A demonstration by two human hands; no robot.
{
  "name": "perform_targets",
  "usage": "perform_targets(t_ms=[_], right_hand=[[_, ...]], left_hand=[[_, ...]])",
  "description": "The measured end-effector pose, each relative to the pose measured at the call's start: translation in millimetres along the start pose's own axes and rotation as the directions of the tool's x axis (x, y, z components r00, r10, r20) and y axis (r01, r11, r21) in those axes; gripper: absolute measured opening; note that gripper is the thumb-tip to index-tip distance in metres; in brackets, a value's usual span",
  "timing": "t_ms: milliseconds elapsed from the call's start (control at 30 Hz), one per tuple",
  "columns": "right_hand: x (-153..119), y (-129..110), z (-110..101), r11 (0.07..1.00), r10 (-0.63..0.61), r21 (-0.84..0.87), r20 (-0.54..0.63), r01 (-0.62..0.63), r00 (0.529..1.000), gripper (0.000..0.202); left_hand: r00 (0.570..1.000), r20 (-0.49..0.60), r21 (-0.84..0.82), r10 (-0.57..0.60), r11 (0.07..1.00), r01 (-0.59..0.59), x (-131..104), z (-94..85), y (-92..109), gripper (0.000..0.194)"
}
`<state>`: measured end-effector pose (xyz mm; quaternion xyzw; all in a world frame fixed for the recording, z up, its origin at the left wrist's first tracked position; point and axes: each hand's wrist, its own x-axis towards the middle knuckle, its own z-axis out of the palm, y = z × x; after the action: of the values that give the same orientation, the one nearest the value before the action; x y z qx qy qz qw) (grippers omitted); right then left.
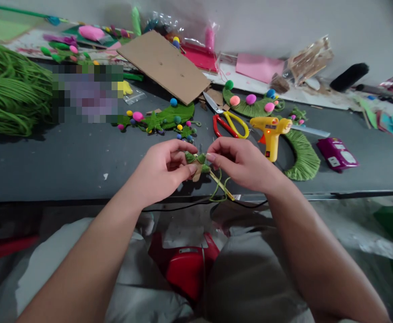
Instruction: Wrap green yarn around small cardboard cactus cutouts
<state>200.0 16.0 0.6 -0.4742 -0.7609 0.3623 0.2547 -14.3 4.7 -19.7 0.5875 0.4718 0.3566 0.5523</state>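
Note:
My left hand [164,168] grips a small cardboard piece [197,175] partly wrapped in green yarn, its thumb on the near side. Close beside it, my right hand [239,159] has thumb and forefinger pinched on the green yarn [201,158] at the piece's right edge. A loose end of yarn loops down below the right fingers, over a thin yellowish stick [221,184] near the table's front edge. Just beyond the hands lie scissors [230,124] with red and yellow handles. Right of them stands a yellow glue gun [270,134] with a small lit light.
A yarn-wrapped green ring [302,157] and a purple packet [338,154] lie to the right. Green decorated pieces [169,117] with colourful pompoms lie behind the hands, near a cardboard sheet [166,65]. A large green yarn bundle [13,89] fills the left. A black cable [179,208] hangs along the front edge.

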Motion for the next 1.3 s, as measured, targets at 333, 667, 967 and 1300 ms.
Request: perform_targets(t_ms=[333,667,967,1300], right_hand=[[-9.5,-12.2,14.9,0.991,0.069,-0.108,-0.111,-0.081,0.991,0.015],[-12.9,-12.8,29.0,0.990,0.107,0.112,-0.197,-0.086,0.975,0.016],[-11.5,-8.1,23.1,0.968,0.042,0.251,-0.113,-0.012,0.993,0.013],[-13.0,-4.0,4.8,0.967,-0.211,-0.163,-0.079,0.196,0.974,0.013]], left_hand=[[0.960,-0.226,0.205,0.164,0.972,-0.118,0.5,9.9,-4.4,0.026],[0.938,-0.328,-0.128,0.112,0.978,-0.162,3.9,11.1,-1.0,0.023],[0.992,-0.120,-0.449,-0.032,0.893,-0.026,5.2,3.0,-6.3,0.030],[0.999,0.034,-0.288,-0.037,0.957,0.045,0.5,-6.2,-0.5,0.030]])
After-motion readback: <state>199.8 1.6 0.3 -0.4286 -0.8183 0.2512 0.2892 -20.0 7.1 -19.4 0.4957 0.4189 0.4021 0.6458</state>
